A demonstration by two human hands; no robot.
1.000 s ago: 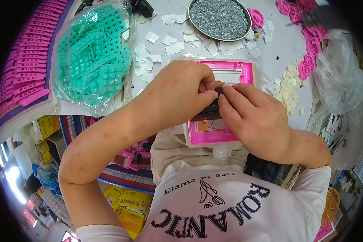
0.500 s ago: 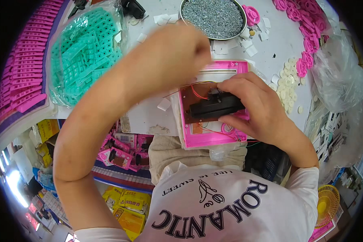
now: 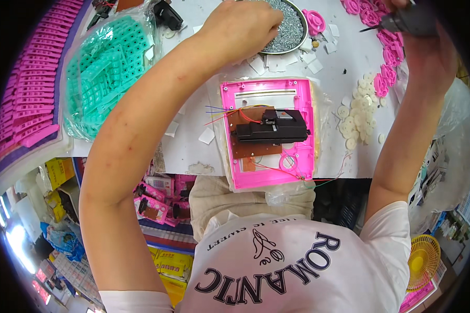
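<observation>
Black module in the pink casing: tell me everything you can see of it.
The black module is a long, boxy part that looks like plastic, with a smaller raised block and a greyish patch on its far side and short projections at both ends. It lies lengthwise left to right, partly over the brown board inside the open pink casing. Red wires run close to the block; their joint is unclear. Neither hand touches it.

You have the pink housing (image 3: 303, 156) in glossy plastic and the black module (image 3: 269, 135) in smooth plastic. Your small screws (image 3: 291, 31) are of shiny metal; your white shirt (image 3: 297, 245) is matt cloth.
</observation>
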